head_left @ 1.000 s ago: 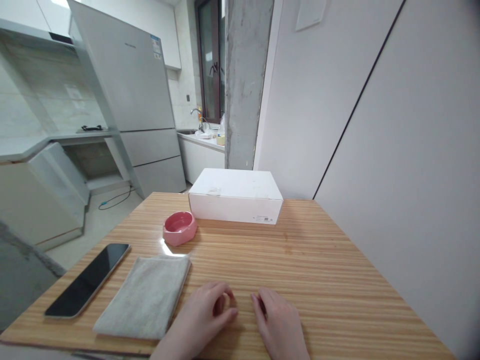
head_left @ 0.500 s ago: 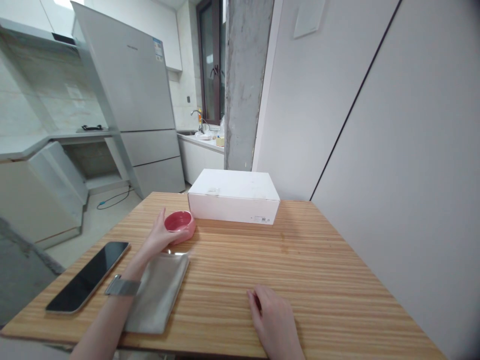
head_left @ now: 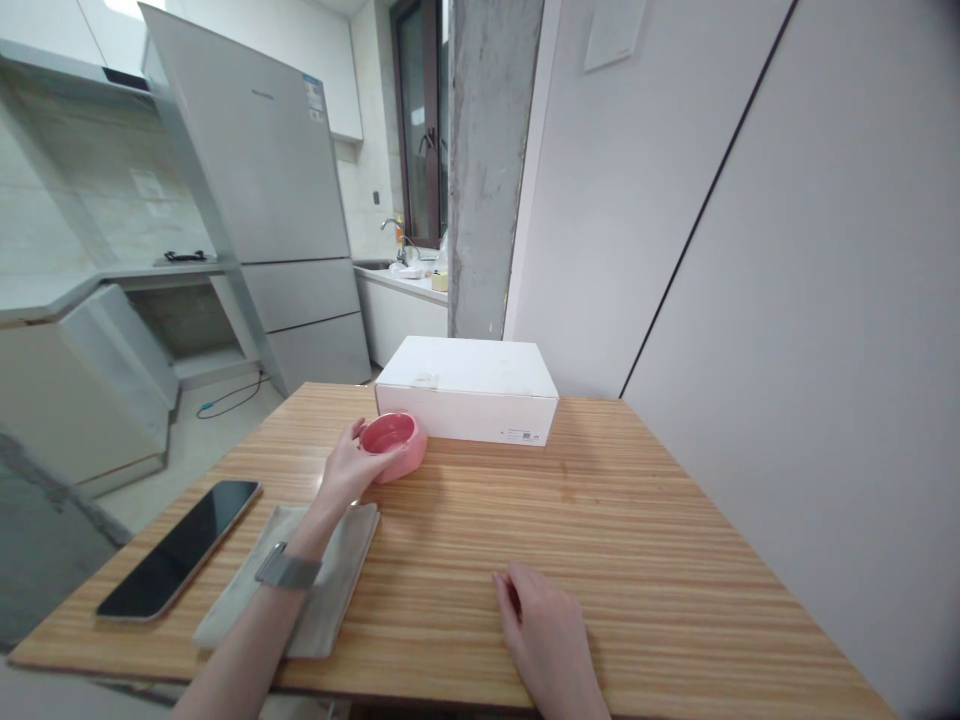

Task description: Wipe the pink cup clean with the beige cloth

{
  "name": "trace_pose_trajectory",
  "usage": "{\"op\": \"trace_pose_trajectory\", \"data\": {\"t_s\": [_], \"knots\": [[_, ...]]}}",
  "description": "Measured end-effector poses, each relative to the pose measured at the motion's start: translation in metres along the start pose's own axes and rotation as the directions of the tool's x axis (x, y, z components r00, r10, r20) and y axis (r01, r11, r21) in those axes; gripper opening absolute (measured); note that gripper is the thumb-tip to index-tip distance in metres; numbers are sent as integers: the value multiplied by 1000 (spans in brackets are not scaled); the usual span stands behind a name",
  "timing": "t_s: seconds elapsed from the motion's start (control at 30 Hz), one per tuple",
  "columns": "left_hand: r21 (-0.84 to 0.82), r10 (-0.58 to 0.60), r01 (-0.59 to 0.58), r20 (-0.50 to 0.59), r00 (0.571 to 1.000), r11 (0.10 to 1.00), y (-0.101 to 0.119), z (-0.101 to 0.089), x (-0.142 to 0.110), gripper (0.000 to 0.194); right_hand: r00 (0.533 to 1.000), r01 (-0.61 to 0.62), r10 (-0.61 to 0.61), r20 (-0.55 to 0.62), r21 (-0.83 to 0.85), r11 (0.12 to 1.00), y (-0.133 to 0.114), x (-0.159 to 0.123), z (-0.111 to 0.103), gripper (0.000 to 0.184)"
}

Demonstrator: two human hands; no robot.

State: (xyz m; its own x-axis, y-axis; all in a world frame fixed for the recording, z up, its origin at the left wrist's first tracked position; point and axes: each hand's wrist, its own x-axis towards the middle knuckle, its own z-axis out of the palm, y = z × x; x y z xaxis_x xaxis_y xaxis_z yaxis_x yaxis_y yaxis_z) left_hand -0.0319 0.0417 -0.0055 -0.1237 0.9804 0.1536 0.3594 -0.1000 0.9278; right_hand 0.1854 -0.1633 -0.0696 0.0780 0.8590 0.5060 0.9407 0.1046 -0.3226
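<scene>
My left hand [head_left: 352, 465] grips a small pink bowl [head_left: 409, 458] by its left side, thumb along the near wall and fingers behind the rim. The bowl is upright, just in front of the white box [head_left: 465, 414]; I cannot tell whether its base touches the table. Under my left forearm lies a folded grey cloth [head_left: 337, 590]. My right hand [head_left: 547, 625] rests on the wooden table [head_left: 660, 560] near its front edge, fingers curled in with nothing seen in them.
A black-screened phone [head_left: 180, 550] lies at the table's left side, beside the cloth. The box stands at the far edge, near a grey pillar [head_left: 491, 180] and a white wall [head_left: 787, 330]. Behind are a fridge [head_left: 255, 150] and a sink counter [head_left: 409, 310].
My left hand has moved the pink bowl to the right, in front of the box, and more of the cloth's left part shows. My right hand has stayed in place.
</scene>
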Motion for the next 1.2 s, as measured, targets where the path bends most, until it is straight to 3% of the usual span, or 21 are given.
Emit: {"op": "trace_pose_trajectory", "data": {"t_s": [0.13,0.27,0.37,0.47,0.83,0.93,1.1,1.2], "knots": [[-86,81,-71,118,990,994,19,28,-16,88,1000,2,-2,-11,7,1000,0,1,0,47],[-181,224,-182,250,942,967,42,52,-37,81,999,13,-13,-32,-3,1000,0,1,-1,48],[-179,289,-240,338,896,954,55,59,-52,70,999,14,-15,-49,-16,1000,0,0,-1,48],[-148,291,-253,382,877,956,60,61,-59,65,999,15,-16,-51,-16,1000,-1,1,-1,49],[-103,298,-280,373,878,954,50,65,-54,65,999,3,-3,-35,-8,1000,-1,0,0,49],[-151,332,-296,383,862,943,42,69,-50,66,1000,2,-2,-31,-6,1000,0,-1,1,49],[-146,313,-279,341,886,949,25,78,-43,73,1000,6,-6,-19,3,1000,2,-1,3,47],[-147,346,-313,354,869,938,21,81,-42,67,1000,1,-1,-16,15,1000,2,-2,3,45]]}}
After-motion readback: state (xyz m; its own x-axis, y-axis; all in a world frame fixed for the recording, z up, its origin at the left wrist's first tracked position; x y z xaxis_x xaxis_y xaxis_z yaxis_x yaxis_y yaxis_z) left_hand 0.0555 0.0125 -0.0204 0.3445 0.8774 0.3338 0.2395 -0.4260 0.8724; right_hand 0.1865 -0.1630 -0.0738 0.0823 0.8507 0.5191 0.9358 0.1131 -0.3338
